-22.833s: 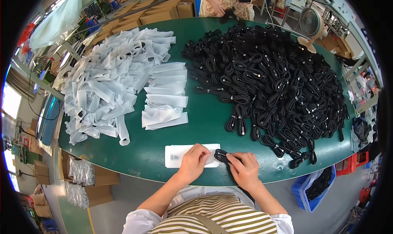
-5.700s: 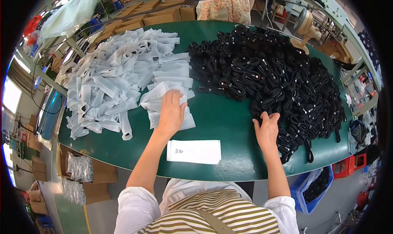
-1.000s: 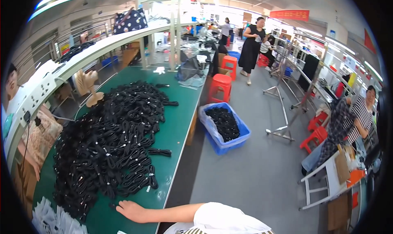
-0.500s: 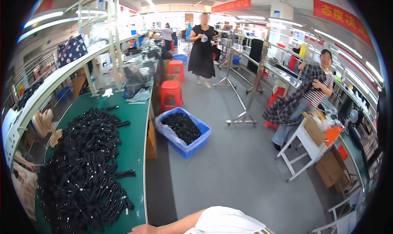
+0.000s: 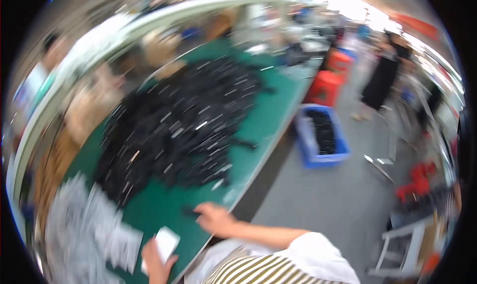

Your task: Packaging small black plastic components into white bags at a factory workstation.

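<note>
left hand [image 5: 158,261] grip: pinches white bag [image 5: 165,243], long axis running away from the body | right hand [image 5: 214,219] grip: blurred, cannot tell, beside small black piece [image 5: 190,213] on green counter [image 5: 258,130] | black pile [image 5: 184,125] beyond | blue bin [image 5: 323,141] on floor holds black parts

A long green-topped work table [image 5: 258,135] runs from seven toward one o'clock. At three o'clock a blue plastic crate [image 5: 323,140] sits on the grey concrete floor [image 5: 328,204]; red stools, probably plastic [image 5: 330,75], stand beyond, under bright, blurred light.
</note>
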Tool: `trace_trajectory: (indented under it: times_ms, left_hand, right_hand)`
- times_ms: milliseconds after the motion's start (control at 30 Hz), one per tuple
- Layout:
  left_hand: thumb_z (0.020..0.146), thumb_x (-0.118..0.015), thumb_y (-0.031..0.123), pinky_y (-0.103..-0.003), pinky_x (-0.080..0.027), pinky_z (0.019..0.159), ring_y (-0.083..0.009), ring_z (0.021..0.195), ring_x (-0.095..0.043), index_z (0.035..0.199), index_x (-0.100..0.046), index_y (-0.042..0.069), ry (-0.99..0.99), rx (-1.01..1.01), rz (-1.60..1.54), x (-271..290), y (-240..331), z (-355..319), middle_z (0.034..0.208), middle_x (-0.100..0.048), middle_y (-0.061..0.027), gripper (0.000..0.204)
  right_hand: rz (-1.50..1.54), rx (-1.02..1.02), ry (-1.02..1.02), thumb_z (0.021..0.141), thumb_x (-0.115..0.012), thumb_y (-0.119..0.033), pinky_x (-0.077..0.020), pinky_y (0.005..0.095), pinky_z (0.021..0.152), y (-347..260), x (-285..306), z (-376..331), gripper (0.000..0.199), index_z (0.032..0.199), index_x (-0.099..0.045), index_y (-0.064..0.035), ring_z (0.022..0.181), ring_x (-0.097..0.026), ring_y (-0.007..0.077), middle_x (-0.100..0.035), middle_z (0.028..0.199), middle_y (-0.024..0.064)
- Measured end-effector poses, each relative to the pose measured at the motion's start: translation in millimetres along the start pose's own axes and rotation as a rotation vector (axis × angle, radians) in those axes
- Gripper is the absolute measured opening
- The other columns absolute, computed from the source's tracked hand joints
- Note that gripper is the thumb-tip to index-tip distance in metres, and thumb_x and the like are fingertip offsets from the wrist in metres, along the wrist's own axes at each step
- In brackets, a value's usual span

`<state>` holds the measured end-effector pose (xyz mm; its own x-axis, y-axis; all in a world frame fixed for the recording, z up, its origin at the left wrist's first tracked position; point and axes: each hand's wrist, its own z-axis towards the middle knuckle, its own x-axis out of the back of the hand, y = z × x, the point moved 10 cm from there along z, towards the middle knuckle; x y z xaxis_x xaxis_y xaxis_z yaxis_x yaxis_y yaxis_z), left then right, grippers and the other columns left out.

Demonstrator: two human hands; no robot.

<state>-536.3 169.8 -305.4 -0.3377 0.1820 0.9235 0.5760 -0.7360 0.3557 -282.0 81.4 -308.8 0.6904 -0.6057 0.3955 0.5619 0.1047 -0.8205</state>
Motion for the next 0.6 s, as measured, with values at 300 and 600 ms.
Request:
trace_trajectory:
  times_ms: [300, 600]
  left_hand:
    - [0.078, -0.076, 0.007, -0.04, -0.05, 0.087, -0.0327, 0.103, -0.059, 0.111, -0.066, 0.004, 0.334, 0.177, -0.111, 45, -1, 4, 0.114, -0.06, -0.0148, 0.035]
    - [0.082, -0.072, 0.0, -0.033, -0.052, 0.064, -0.0247, 0.076, -0.063, 0.091, -0.064, 0.0, 0.315, 0.234, -0.136, 0, 5, 25, 0.091, -0.062, -0.0114, 0.012]
  right_hand:
    - [0.258, -0.177, -0.249, 0.085, -0.072, -0.009, -0.0526, 0.0318, 0.078, 13, -54, 13, 0.034, 0.117, -0.059, -0.0038, 0.086, -0.068, 0.0225, -0.069, 0.096, 0.0128]
    - [0.284, -0.116, -0.354, 0.086, -0.071, -0.007, -0.0531, 0.031, 0.076, -3, -76, 16, 0.03, 0.114, -0.062, -0.0022, 0.083, -0.069, 0.0219, -0.07, 0.098, 0.0113]
